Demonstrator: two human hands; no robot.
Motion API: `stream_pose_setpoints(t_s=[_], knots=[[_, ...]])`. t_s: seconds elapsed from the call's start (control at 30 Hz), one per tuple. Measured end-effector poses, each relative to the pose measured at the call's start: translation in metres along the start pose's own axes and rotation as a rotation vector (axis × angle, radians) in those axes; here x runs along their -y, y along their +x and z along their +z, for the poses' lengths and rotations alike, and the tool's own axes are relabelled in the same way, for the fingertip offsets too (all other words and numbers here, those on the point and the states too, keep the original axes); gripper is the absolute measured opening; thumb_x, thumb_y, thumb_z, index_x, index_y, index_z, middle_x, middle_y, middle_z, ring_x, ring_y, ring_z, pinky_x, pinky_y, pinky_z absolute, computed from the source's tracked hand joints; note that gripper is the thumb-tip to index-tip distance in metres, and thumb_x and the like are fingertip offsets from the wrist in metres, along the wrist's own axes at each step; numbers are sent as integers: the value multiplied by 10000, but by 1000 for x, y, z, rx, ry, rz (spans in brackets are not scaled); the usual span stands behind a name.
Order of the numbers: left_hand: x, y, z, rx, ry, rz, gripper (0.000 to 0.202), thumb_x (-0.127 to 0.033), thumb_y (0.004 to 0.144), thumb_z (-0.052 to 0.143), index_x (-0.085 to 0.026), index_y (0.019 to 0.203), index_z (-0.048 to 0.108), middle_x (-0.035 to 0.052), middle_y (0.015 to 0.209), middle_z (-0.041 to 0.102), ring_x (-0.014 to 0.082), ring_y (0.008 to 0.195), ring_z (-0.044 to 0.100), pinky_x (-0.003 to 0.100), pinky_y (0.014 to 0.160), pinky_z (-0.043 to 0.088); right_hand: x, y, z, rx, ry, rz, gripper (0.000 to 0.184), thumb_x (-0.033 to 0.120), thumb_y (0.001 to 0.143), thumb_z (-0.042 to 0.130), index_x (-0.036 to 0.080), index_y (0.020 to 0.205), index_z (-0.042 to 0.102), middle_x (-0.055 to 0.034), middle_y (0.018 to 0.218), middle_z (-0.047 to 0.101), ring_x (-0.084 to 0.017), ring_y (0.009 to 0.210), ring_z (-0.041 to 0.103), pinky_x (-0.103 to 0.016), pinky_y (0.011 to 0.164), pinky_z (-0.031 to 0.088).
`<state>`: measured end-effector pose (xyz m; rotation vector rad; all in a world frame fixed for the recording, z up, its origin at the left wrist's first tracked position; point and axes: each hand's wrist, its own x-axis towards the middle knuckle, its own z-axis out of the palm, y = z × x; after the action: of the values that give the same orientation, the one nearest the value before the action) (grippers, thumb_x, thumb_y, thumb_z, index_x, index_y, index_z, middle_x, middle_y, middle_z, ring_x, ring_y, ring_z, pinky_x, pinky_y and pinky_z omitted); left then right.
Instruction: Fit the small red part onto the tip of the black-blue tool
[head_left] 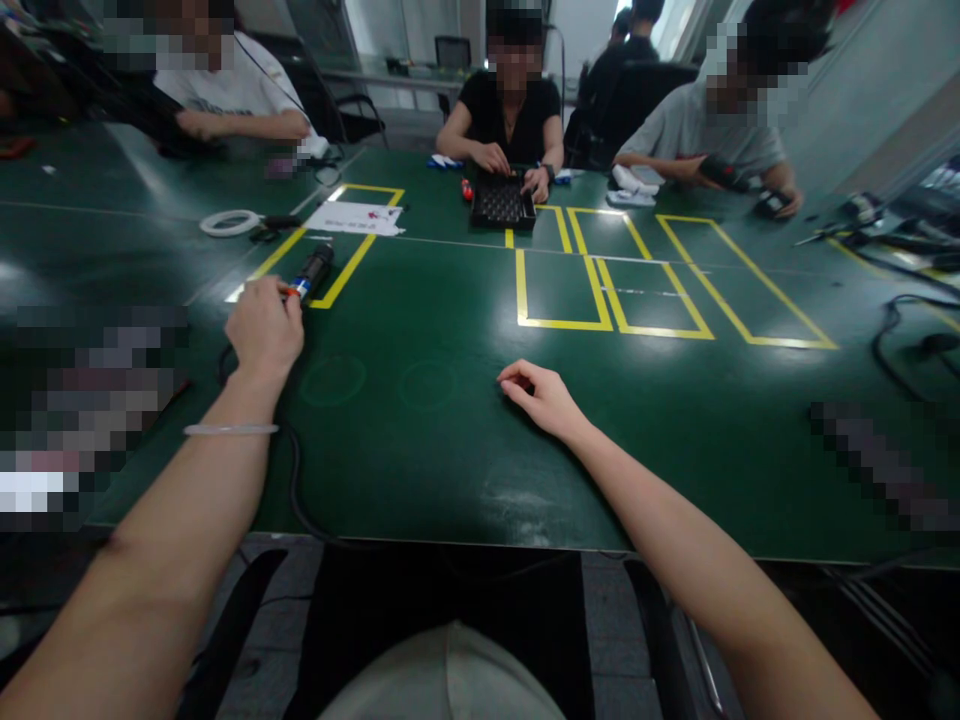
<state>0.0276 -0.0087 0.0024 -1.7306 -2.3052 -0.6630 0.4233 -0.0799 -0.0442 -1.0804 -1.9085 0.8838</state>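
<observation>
On the left, my left hand [266, 322] is closed around the near end of a black cylindrical tool [316, 262] with blue, white and orange-red parts. It looks like an electric screwdriver, but its gripped end is hidden by my fingers. The tool lies over a yellow tape outline [351, 270]. My right hand [541, 395] rests on the green table [420, 450] near the middle, loosely curled with thumb and fingertips close together. Nothing shows in it. A black cord [295, 475] runs from beside my left wrist to the table's front edge.
Behind the tool lie a white paper [352, 217] and a white cable coil [229, 222]. Across the table, a person handles a black compartment tray [501, 205]; two others sit at either side. More tape outlines [566, 323] mark the right half. Black cables [892, 330] lie far right.
</observation>
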Motion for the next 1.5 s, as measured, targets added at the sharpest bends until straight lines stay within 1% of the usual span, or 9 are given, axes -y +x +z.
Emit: stream_pose_setpoints(t_s=[0.1,0.23,0.37,0.5,0.73,0.9,1.07,1.23,1.5], knots=[[-25,-8,1,108,-287,138,374,-336,991,432,-108,1263,554,91,1129,660,187,972,596,367,941,459,-1,0,0,1,4,-7,115,254,898,573,175,927,651,-23,823,681,-141,738,621,-270,714,474],[-79,-38,1,544,-711,355,418,-410,958,489,-120,1240,592,90,980,688,176,840,658,320,802,526,-2,-1,0,2,0,-28,98,243,887,584,181,929,647,-17,810,675,-139,729,613,-273,711,477],[-125,-76,-8,892,-865,529,567,-415,957,509,-143,1446,421,46,870,659,174,804,651,320,760,525,1,-3,2,43,48,-71,149,242,877,619,190,1017,620,4,795,646,-131,713,598,-273,710,477],[-143,-100,-11,1028,-874,674,613,-390,995,459,-154,1539,302,21,830,627,158,790,625,302,774,492,9,-4,7,122,100,-110,269,253,866,665,211,1115,571,17,819,651,-131,729,601,-281,734,482],[-142,-106,-2,1025,-911,684,519,-385,1038,373,-169,1509,353,35,890,650,160,854,644,310,835,494,16,-3,11,140,120,-88,124,252,884,644,198,985,596,-7,849,674,-134,747,608,-277,719,488],[-139,-105,-9,750,-824,766,289,-275,979,465,-187,1234,568,76,1137,625,180,1020,615,319,885,496,11,-2,11,75,186,12,182,328,854,689,196,960,619,-1,806,669,-132,708,593,-270,681,478],[-140,-114,-14,607,-723,922,290,-254,914,579,-193,1197,583,78,1159,593,188,1032,600,319,885,502,10,0,11,109,413,143,323,479,850,685,172,936,628,-21,761,709,-145,690,637,-281,692,494],[-142,-119,-14,584,-706,887,203,-321,971,536,-180,1081,632,53,982,649,169,896,629,296,820,496,16,1,10,183,397,112,439,585,909,574,169,776,618,-28,665,694,-144,647,623,-285,684,494],[-140,-118,-10,645,-761,711,258,-409,932,588,-179,1027,657,61,975,700,193,879,656,312,806,518,13,-1,15,58,383,53,323,440,821,730,201,969,572,-4,815,662,-128,709,599,-262,651,470]])
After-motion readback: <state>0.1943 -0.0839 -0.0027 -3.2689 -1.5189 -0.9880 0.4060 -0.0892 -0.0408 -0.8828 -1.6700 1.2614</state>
